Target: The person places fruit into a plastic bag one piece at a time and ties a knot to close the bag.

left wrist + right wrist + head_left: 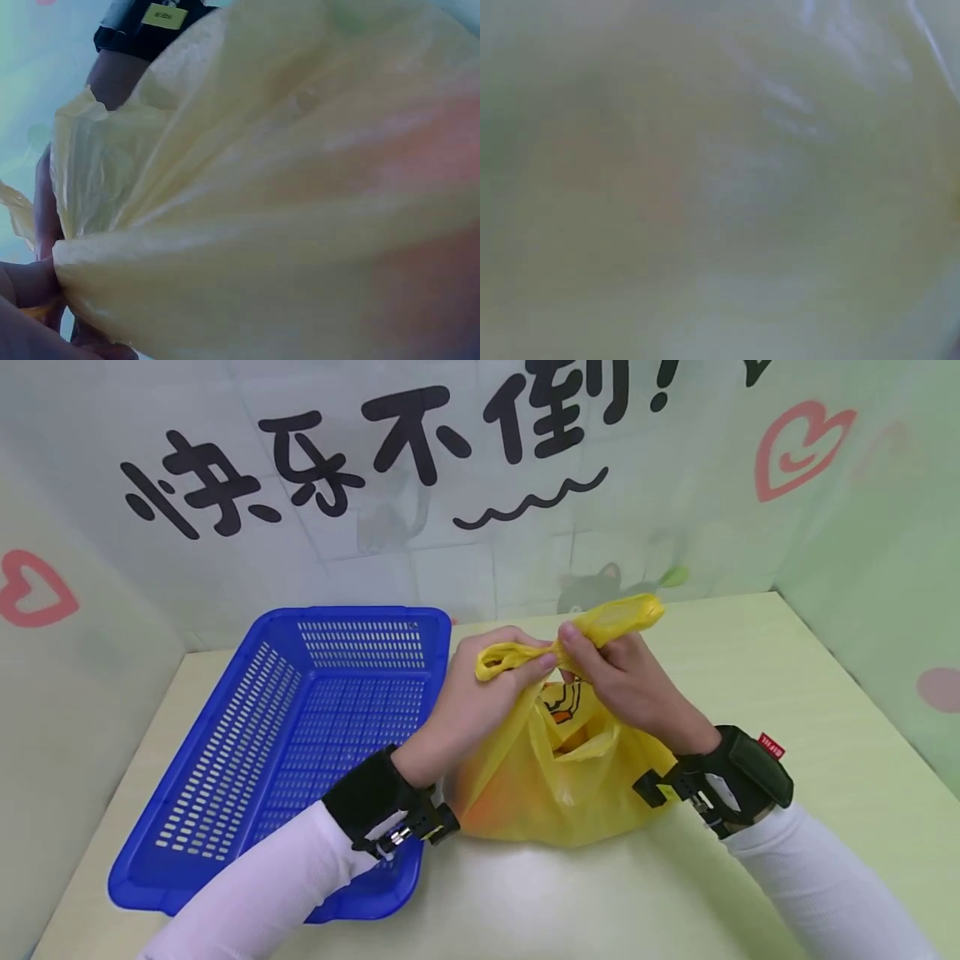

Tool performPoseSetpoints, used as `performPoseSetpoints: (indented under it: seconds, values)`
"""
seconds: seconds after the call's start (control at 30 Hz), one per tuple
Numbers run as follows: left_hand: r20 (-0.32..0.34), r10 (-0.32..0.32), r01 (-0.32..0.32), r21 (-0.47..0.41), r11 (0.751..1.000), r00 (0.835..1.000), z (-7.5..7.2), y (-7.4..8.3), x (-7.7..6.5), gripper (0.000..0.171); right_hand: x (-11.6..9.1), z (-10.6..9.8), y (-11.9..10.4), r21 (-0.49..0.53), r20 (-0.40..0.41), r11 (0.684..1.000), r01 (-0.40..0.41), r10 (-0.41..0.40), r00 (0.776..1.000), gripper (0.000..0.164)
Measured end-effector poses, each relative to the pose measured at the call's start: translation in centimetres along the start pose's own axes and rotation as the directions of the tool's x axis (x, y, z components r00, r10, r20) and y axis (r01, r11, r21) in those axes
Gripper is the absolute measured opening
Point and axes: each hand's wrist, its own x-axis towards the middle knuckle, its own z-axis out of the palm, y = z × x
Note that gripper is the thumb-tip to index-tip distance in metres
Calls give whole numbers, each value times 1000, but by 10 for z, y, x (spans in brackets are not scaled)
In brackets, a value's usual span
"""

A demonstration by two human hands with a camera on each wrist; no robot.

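A yellow plastic bag (585, 793) with a printed picture stands on the table, bulging, with orange and reddish shapes showing through its side. Above it, my left hand (487, 685) pinches one twisted handle of the bag between thumb and fingers, its loop end poking out to the left. Close beside it, my right hand (622, 668) grips the other twisted handle, whose end sticks out to the upper right. Both handles meet between the two hands. In the left wrist view the bag's stretched side (262, 225) fills most of the picture; the right wrist view is blurred by the bag (720, 187).
A blue plastic basket (262, 618) with slotted walls stands left of the bag, partly behind my left forearm. The pale table (780, 693) runs back to a wall (450, 568) with black writing, and a side wall rises on the right.
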Motion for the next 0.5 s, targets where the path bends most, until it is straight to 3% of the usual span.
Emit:
performPoseSetpoints:
  seconds: [0.07, 0.13, 0.2, 0.33, 0.5]
  values:
    - [16, 122, -123, 90, 988, 992, -1, -4, -1, 10, 0, 0, 0, 18, 4, 1000, 11, -11, 1000, 37]
    - [41, 231, -234, 155, 960, 972, -2, -6, 0, 10, 0, 0, 0, 22, 10, 1000, 4, -4, 1000, 36]
    - [73, 285, -293, 167, 941, 956, -4, -7, 1, 10, 0, -1, 0, 34, 18, 999, -18, 17, 1000, 36]
    - [163, 266, -285, 104, 953, 950, -8, -7, 5, 15, 1, -5, 1, 63, 32, 993, -96, 94, 995, 38]
    - [308, 166, -173, -4, 985, 937, -16, -5, 10, 30, 3, -10, 2, 85, 39, 982, -166, 163, 986, 41]
